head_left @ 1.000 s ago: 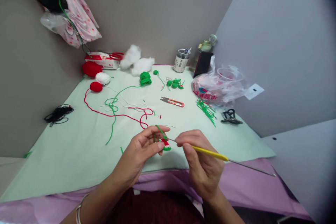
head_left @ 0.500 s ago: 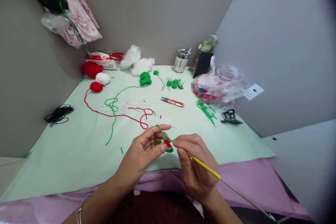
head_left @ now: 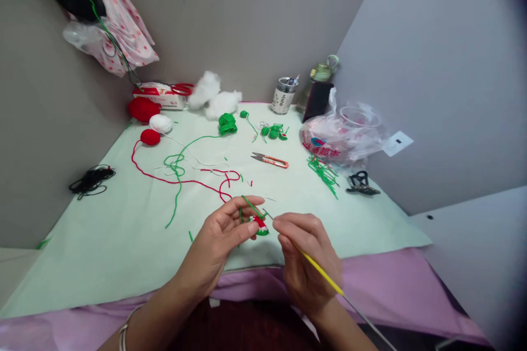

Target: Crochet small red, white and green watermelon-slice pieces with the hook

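My left hand (head_left: 226, 230) pinches a small crocheted piece (head_left: 259, 225) in red, white and green between thumb and fingers. Green yarn (head_left: 252, 205) runs from that piece over my raised left index finger. In a pen-like grip, my right hand (head_left: 307, 255) is closed on a crochet hook (head_left: 319, 269) with a yellow handle and a metal shaft. The hook's thin tip is at the green yarn, just above the crocheted piece. Whether a loop sits on the tip is too small to tell.
Orange thread snips (head_left: 270, 160) lie beyond my hands. Red (head_left: 150, 137), white and green yarn balls (head_left: 228, 124) trail strands across the left side. White stuffing (head_left: 224, 104), a pen cup (head_left: 285, 96) and a plastic bag (head_left: 329, 134) stand behind. Black cord (head_left: 91, 180) lies far left.
The hook's tip has come up and away from the crocheted piece, with more of its metal end showing. Both hands have shifted slightly; the piece stays in my left hand.
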Demonstrator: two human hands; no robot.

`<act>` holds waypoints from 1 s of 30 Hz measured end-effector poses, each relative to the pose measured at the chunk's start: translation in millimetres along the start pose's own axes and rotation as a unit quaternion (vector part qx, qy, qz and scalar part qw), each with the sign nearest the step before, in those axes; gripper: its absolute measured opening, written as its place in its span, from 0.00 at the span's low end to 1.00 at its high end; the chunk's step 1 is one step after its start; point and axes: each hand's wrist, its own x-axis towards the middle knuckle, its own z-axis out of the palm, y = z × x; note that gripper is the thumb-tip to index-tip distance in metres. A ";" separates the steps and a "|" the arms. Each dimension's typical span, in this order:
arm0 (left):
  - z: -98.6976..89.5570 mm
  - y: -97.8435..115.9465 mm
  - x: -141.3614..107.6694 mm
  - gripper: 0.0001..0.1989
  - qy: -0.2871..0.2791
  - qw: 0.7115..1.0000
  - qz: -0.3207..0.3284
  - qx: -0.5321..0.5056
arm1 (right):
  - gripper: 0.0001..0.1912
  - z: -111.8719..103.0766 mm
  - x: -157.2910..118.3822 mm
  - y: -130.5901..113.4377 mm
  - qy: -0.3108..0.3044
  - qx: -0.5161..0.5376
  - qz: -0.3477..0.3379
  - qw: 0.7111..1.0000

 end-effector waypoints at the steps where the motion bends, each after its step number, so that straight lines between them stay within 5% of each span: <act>1: -0.1 0.1 -0.3 0.14 0.001 1.000 0.000 -0.001 | 0.14 0.3 -0.1 -0.2 0.002 0.002 0.000 1.000; 30: 1.2 1.8 0.5 0.09 0.024 1.000 0.009 -0.002 | 0.13 0.2 -7.5 1.9 -0.006 0.084 0.065 0.994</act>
